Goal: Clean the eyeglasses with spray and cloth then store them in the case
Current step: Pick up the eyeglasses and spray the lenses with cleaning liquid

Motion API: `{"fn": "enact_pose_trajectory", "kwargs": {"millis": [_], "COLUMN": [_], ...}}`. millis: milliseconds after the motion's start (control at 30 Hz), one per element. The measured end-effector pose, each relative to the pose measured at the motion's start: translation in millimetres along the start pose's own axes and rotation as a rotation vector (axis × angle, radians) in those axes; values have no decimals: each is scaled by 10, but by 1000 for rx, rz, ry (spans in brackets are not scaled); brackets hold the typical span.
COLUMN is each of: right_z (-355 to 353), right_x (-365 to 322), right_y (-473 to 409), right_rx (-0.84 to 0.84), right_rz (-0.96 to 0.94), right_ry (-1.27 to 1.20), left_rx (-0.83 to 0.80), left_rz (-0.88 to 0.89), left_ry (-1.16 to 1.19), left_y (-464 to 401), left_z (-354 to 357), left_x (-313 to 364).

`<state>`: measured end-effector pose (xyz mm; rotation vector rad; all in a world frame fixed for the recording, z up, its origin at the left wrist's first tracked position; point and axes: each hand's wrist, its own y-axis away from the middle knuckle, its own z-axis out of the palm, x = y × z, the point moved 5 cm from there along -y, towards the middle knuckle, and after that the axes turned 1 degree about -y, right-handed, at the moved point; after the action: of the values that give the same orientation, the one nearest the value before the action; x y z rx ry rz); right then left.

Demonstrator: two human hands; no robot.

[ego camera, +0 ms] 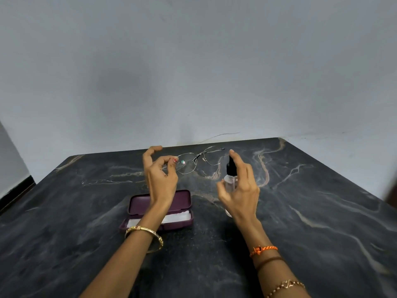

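Open case (159, 208) under left wrist; bare tabletop (311, 211) right of bottle (231, 181).

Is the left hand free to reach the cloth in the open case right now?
Probably not yet: the left hand pinches the eyeglasses. The white cloth lies uncovered in the case directly beneath that wrist.

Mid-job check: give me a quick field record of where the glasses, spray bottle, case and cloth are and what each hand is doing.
glasses: held up above the table by one end, arms unfolded
left hand: pinches the glasses at their left end
right hand: grips the spray bottle, forefinger on its black top
spray bottle: clear, nozzle facing the glasses
case: purple, open, on the table under the left wrist
cloth: white, lying inside the case
stage: spraying step; wiping not begun
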<state>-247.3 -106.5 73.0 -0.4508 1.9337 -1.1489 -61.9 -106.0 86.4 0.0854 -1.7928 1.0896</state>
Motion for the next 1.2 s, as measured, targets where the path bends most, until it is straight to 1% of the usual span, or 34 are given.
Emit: {"fn": "enact_pose_trajectory", "kwargs": {"millis": [200, 533, 667, 800, 933, 1067, 1200], "right_z": [-8, 1, -25, -63, -43, -54, -82], "right_x": [-62, -2, 10, 17, -4, 15, -47], "right_y": [-13, 3, -7, -7, 17, 15, -13], "right_rx": [15, -4, 41, 93, 44, 71, 70], "right_rz": [-34, 11, 19, 47, 24, 66, -2], "right_ry": [32, 49, 58, -2, 71, 87, 104], "left_rx": [2, -4, -7, -3, 9, 7, 5], "left_rz": [-3, -9, -7, -11, -21, -25, -22], "left_ry": [7, 4, 0, 6, 10, 12, 18], "left_y": [4, -8, -8, -6, -3, -3, -5], "left_z": [-27, -31, -25, -23, -30, -26, -22], "left_x": [-29, -10, -5, -3, 1, 2, 2]}}
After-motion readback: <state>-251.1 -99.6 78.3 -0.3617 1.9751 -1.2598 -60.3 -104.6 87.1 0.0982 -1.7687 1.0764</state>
